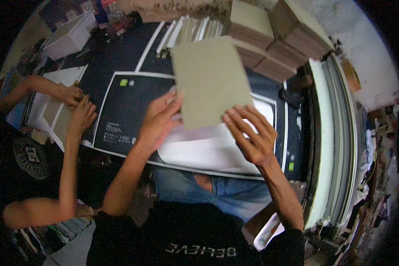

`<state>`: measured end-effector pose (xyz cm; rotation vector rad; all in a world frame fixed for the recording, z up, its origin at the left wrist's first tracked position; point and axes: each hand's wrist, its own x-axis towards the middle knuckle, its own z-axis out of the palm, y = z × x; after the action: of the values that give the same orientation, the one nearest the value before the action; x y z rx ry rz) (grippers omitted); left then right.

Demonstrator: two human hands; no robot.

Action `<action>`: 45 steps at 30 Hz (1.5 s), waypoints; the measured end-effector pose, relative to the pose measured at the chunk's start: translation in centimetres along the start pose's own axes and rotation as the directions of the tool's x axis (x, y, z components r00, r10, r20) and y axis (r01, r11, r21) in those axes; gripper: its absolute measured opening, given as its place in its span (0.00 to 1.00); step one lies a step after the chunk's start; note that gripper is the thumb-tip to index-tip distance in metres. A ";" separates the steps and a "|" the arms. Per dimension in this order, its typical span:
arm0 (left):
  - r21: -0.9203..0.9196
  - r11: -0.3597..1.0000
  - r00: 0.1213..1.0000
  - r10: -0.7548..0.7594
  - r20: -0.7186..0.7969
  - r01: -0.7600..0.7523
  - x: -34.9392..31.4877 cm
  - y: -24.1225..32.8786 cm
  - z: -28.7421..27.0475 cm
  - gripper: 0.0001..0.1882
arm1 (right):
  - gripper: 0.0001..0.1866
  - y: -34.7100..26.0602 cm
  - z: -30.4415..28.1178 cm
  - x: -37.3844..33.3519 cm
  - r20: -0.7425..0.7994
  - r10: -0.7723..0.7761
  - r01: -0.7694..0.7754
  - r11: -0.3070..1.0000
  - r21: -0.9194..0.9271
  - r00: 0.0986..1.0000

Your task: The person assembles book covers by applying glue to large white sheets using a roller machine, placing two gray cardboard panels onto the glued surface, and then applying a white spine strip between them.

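Observation:
A plain grey-beige cardboard sheet point(213, 82), slightly blurred, is held up over the table in front of me. My left hand point(157, 119) grips it by its left edge, with the thumb and fingers at the lower left side. At the lower right corner, the fingers of my right hand point(252, 135) lie over the sheet's near edge; its thumb is hidden. Beneath the sheet, white glossy paper point(199, 150) lies on the black printed table covering point(142, 102), close to my body.
At the left, a co-worker's hands point(80, 108) work on a cardboard piece point(55, 111). Cardboard stacks point(288, 53) stand at the back right, beside bundled strips point(190, 33). A white stack point(71, 37) sits far left. Long upright panels point(330, 146) line the right side.

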<state>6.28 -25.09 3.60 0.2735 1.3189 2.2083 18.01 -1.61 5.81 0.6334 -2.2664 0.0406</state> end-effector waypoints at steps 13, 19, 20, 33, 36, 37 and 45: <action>0.616 0.778 0.992 -0.076 -0.099 0.121 -3.6 -0.7 -2.1 0.29 | 0.17 -1.9 1.6 -1.4 0.775 0.608 -0.959 -0.075 0.272 0.172; 0.855 0.518 0.991 0.108 -0.073 0.007 -4.5 -2.7 -3.2 0.48 | 0.16 -2.1 2.8 -2.3 0.774 0.617 -0.975 -0.045 0.216 0.142; 0.891 0.453 0.991 0.122 -0.047 -0.013 -4.5 -2.8 -3.4 0.48 | 0.16 -2.1 2.9 -2.5 0.768 0.623 -0.975 -0.035 0.221 0.152; 0.973 0.224 0.986 0.166 0.008 -0.046 -4.4 -3.8 -4.1 0.54 | 0.16 -2.7 4.2 -3.3 0.722 0.670 -0.982 0.057 0.180 0.171; 0.975 0.222 0.988 0.157 -0.002 -0.033 -4.4 -3.9 -4.2 0.54 | 0.15 -2.8 4.0 -3.3 0.710 0.679 -0.979 0.067 0.195 0.188; 0.975 0.218 0.988 0.154 -0.002 -0.032 -4.4 -3.9 -4.2 0.54 | 0.15 -2.8 4.0 -3.3 0.708 0.680 -0.976 0.050 0.210 0.187; 0.979 0.193 0.984 0.174 0.028 -0.062 -4.5 -3.8 -4.0 0.55 | 0.13 -3.2 3.8 -3.3 0.677 0.709 -0.975 0.069 0.212 0.197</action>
<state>9.67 -29.13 -1.23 0.7621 2.7206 1.0564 18.83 -3.85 0.33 -0.7265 -2.6632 1.5099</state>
